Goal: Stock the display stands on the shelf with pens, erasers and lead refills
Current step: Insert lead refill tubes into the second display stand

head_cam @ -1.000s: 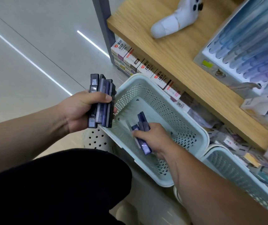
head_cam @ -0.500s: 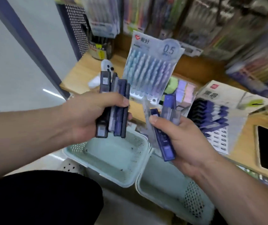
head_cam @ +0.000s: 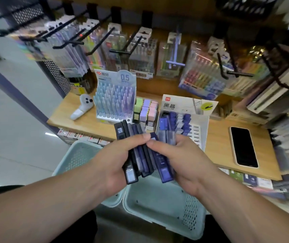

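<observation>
My left hand (head_cam: 115,160) grips a fanned stack of dark and blue lead refill cases (head_cam: 135,155). My right hand (head_cam: 180,158) holds several more blue refill cases (head_cam: 163,165), and its thumb meets my left thumb over the stack. Both hands hover in front of the wooden shelf (head_cam: 217,144). Behind them stands the lead refill display stand (head_cam: 185,118), partly filled. To its left sit the eraser stand (head_cam: 146,109) with green, purple and pink erasers and the pen stand (head_cam: 114,99) full of pastel pens.
Two pale green perforated baskets (head_cam: 77,155) (head_cam: 189,216) sit below my hands. A phone (head_cam: 244,147) lies face up on the shelf at right, a white controller (head_cam: 83,106) at left. Black pegboard hooks (head_cam: 105,37) with hanging pen packs jut out above.
My right hand lifted refill cases out of the basket and came up beside my left hand. My view rose from the baskets to the shelf, and the two bundles now touch.
</observation>
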Motion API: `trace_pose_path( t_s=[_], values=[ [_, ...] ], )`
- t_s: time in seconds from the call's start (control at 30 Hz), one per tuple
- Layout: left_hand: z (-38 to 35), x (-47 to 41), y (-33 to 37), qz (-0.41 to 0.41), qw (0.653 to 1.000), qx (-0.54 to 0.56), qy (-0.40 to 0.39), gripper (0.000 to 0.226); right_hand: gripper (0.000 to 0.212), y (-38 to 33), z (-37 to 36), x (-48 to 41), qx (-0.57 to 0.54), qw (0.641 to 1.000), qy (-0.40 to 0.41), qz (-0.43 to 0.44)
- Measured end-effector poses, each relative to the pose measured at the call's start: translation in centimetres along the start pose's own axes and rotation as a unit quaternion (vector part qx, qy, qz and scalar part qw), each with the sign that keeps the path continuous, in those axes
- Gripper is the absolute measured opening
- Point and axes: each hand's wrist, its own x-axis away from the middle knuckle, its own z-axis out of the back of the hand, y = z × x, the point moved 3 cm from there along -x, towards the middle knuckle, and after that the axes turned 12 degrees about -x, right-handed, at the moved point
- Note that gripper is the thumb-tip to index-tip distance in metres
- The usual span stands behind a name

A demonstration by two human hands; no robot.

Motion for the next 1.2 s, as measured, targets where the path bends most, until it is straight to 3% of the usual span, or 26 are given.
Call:
trace_pose_path(
  t_s=[0.37,0.53,0.73,0.77,0.9,1.03,1.2],
  values=[
    [-2.7,-5.3,-0.6,0.024,0.999,-0.019,-0.010,0.051,0.015,-1.2,4.1,-2.4,0.017,0.999,0.048,0.015],
    [-3.2,-7.8,0.5,0.036,0.998,-0.009,-0.052,0.056,0.052,-2.7,4.7,-4.4,-0.009,0.998,0.053,0.010],
    [-2.3,-9.4,1.0,0.041,0.997,-0.012,-0.062,0.054,0.064,-2.4,4.2,-5.9,-0.006,0.998,0.065,0.025],
    [-2.1,-9.6,1.0,0.040,0.998,-0.010,-0.055,0.052,0.061,-2.2,4.2,-6.1,-0.020,0.997,0.064,0.028],
    [-1.3,-10.0,1.0,0.044,0.998,-0.004,-0.035,0.046,0.014,-1.7,4.2,-6.9,-0.041,0.996,0.066,0.054],
    [-0.9,-10.1,0.6,0.052,0.998,-0.007,-0.022,0.051,0.015,-1.5,4.1,-6.9,-0.016,0.997,0.068,0.038],
    [-1.1,-9.7,0.9,0.055,0.998,-0.008,-0.018,0.027,0.013,-1.5,4.5,-6.3,-0.007,0.999,0.050,-0.015]
  ],
)
